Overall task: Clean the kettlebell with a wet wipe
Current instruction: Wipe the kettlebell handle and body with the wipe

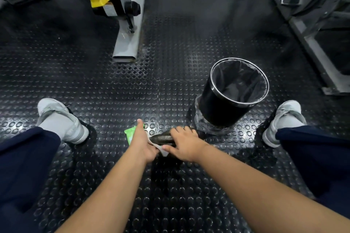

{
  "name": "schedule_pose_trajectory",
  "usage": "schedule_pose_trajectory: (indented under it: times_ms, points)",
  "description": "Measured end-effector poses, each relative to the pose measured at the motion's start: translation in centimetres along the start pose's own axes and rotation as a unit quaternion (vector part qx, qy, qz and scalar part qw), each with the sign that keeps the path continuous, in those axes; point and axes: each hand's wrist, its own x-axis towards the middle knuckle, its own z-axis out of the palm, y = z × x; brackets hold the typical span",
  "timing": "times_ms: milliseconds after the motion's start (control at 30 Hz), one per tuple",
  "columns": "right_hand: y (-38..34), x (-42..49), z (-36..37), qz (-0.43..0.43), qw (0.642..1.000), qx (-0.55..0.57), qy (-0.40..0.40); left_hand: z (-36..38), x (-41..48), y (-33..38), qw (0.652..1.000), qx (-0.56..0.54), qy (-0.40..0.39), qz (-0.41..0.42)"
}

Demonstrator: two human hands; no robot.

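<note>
A studded rubber floor [117,85] fills the view, with grey machine frames at the far left and far right. A black bin [230,98] with a liner stands right of centre, just beyond the hands. The person sits or squats with a shoe on each side.

Between the legs, near centre, the kettlebell [164,137] rests on the floor; only its dark handle shows, the body hidden under the hands. The right hand [186,146] lies over the handle, fingers curled on it, apparently steadying it. The left hand [141,143] pinches a pale wipe [161,150] against the near end of the handle. A green packet [131,133] lies on the floor just left of the kettlebell, partly behind the left hand.

The step in hand looks like wiping the handle. Next, the wipe likely needs dragging along the handle and over the body, which calls for the right hand to shift its hold or tilt the weight.
</note>
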Motion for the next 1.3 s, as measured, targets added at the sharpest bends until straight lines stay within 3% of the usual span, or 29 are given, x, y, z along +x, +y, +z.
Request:
schedule_pose_trajectory:
  times_ms: [233,433,600,867,1133,1300]
  points:
    - [0.0,0.2,0.2,-0.002,1.000,0.009,0.008,0.0,-0.6,-1.8,0.999,0.034,0.000,-0.012]
    - [0.4,0.1,0.2,-0.005,1.000,0.014,0.010,-0.7,-2.6,0.1,0.997,0.058,-0.051,-0.025]
    - [0.5,0.1,0.2,-0.005,1.000,0.012,0.008,-0.3,-2.9,1.4,0.993,0.092,-0.040,-0.058]
    - [0.2,0.4,0.6,0.001,1.000,0.016,0.006,0.3,-2.2,-0.8,0.996,0.054,-0.015,-0.071]
    - [0.2,0.1,0.2,0.005,1.000,-0.003,-0.003,-0.9,-3.8,2.1,0.990,0.099,-0.078,-0.067]
    - [0.1,0.1,0.4,0.006,1.000,0.005,0.000,-0.9,-2.9,2.6,0.989,0.113,-0.069,-0.069]
